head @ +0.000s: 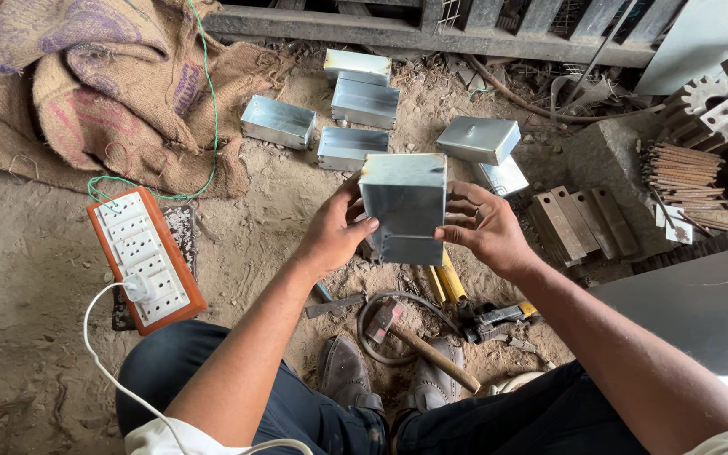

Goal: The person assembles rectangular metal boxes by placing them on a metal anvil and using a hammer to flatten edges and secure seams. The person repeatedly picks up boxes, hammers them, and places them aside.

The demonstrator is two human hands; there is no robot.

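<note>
Your left hand (336, 232) and right hand (486, 227) clamp the sheet-metal box (404, 206) by opposite sides, lifted above the dirt floor (35, 278), apparently for inspection.

1 head-worn view, steeply downward and close over the hands (414, 232), lap and dirt floor (35, 270)

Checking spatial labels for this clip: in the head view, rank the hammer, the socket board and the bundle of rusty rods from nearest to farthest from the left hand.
From the left hand:
1. Hammer, just below it, by the shoes.
2. Socket board, off to the left on the dirt.
3. Bundle of rusty rods, far right, beyond the right hand.
</note>
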